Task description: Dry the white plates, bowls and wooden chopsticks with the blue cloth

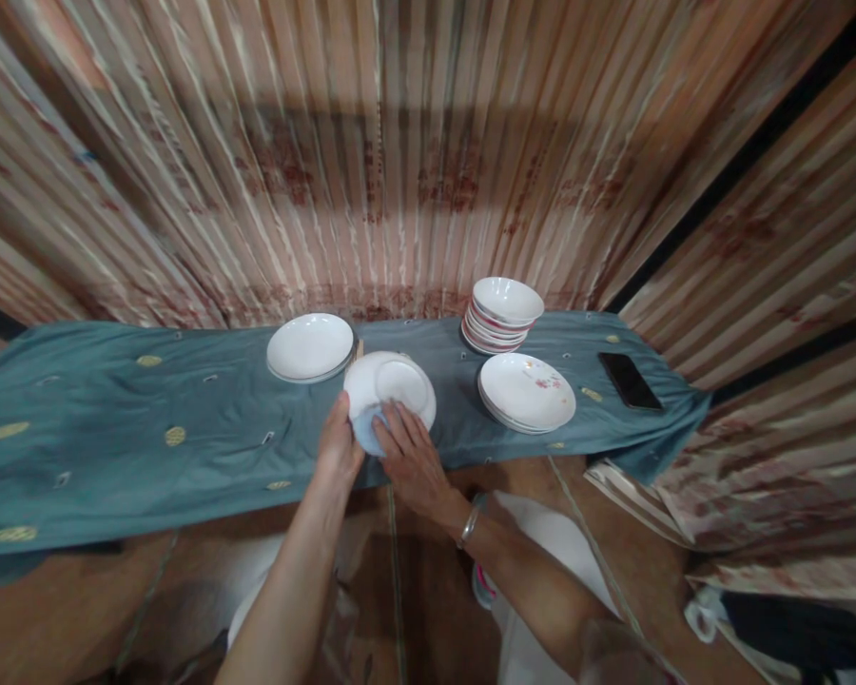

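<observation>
My left hand [339, 442] grips the left rim of a white plate [408, 379], tilted up above the table's front half. The plate's underside faces me, its round foot ring showing. On the plate's lower left, my right hand [418, 459] presses a light blue cloth [368, 431], with the fingers spread over it. Left of the held plate lies a small stack of white plates [310, 344], and a light wooden stick-like thing [360, 350] shows partly beside it. Flower-patterned plates [524, 390] are stacked to the right.
Behind the flowered plates stands a stack of white bowls [506, 303] with red bands. A black phone [629, 381] lies near the right end of the green-blue tablecloth [214, 409]. Patterned curtains [414, 171] hang behind the table and along the right.
</observation>
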Action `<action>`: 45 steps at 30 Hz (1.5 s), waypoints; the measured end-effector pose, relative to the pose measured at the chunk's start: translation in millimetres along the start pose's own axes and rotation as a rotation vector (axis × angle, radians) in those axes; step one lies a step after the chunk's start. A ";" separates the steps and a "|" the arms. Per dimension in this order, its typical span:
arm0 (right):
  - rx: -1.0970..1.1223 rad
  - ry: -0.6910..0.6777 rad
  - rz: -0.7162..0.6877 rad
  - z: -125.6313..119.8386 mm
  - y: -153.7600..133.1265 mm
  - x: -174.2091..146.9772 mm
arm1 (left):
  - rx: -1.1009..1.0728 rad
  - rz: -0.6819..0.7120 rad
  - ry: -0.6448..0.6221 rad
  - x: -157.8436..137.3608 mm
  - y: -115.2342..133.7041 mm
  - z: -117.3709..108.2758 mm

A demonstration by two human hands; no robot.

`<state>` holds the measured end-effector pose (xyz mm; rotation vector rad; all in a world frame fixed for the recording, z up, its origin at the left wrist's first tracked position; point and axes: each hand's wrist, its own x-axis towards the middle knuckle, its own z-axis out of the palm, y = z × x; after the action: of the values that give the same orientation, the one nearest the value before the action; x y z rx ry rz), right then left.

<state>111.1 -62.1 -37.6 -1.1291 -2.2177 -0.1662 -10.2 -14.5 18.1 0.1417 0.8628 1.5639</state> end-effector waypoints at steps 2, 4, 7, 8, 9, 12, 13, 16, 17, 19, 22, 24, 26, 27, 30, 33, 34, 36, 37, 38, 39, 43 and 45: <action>-0.027 -0.007 -0.034 -1.0 -2.3 3.0 | 0.063 0.013 -0.008 -1.8 -1.7 -1.2; -0.036 -0.025 -0.044 -3.2 -3.2 6.4 | 0.117 0.032 -0.010 -4.8 -1.9 -0.8; -0.014 -0.051 -0.024 -7.2 -2.3 11.8 | 0.160 0.059 -0.025 -9.7 -1.3 1.4; 0.002 -0.055 -0.011 -8.3 -1.6 13.5 | 0.168 0.067 -0.039 -11.0 -1.3 1.9; 0.019 -0.055 0.003 -9.0 -0.6 15.1 | 0.177 0.076 -0.054 -12.1 -1.5 2.3; 0.066 -0.035 0.048 -9.9 3.0 19.5 | 0.201 0.110 -0.112 -14.2 -3.0 2.3; 0.079 -0.025 0.065 -10.2 4.4 20.9 | 0.210 0.121 -0.137 -14.9 -3.7 2.2; 0.099 0.013 0.114 -12.5 9.7 25.5 | 0.264 0.138 -0.213 -17.8 -5.6 2.3; 0.101 0.028 0.130 -13.9 11.9 27.2 | 0.290 0.137 -0.234 -18.9 -6.2 2.2; 0.105 0.061 0.167 -17.2 16.5 30.6 | 0.339 0.130 -0.271 -20.9 -7.4 1.6; 0.132 0.114 0.230 -21.0 23.4 35.5 | 0.389 0.133 -0.319 -22.1 -9.5 -1.1; 0.159 0.149 0.271 -21.9 26.6 38.3 | 0.411 0.136 -0.345 -21.6 -10.8 -3.5; 0.181 0.182 0.301 -22.2 27.6 40.8 | 0.433 0.142 -0.361 -20.8 -11.9 -5.5; 0.185 0.194 0.309 -22.6 27.2 41.8 | 0.443 0.149 -0.365 -20.5 -12.2 -6.2; 0.166 0.184 0.278 -26.4 22.9 44.3 | 0.475 0.178 -0.384 -20.6 -12.4 -7.3; 0.133 0.145 0.204 -33.1 19.2 45.6 | 0.509 0.206 -0.420 -21.9 -12.0 -7.5; 0.127 0.145 0.188 -35.3 19.2 45.9 | 0.521 0.212 -0.431 -22.3 -11.9 -7.6; 0.129 0.158 0.185 -38.7 21.2 46.3 | 0.544 0.215 -0.444 -23.0 -11.8 -7.8; 0.137 0.164 0.196 -39.6 23.1 46.5 | 0.559 0.213 -0.447 -23.4 -11.8 -7.8; 0.148 0.171 0.214 -40.1 25.4 46.7 | 0.576 0.211 -0.449 -23.7 -11.7 -7.7; 0.161 0.181 0.235 -39.9 28.0 47.0 | 0.594 0.209 -0.449 -24.1 -11.5 -7.5; 0.226 0.246 0.333 -33.4 39.4 48.4 | 0.651 0.220 -0.442 -25.3 -10.7 -6.7; 0.272 0.287 0.394 -27.2 45.1 48.9 | 0.648 0.229 -0.440 -24.9 -10.5 -7.4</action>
<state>137.7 -10.8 5.2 -1.2723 -1.6726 0.1297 -0.5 -40.7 16.3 1.0408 0.9887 1.3282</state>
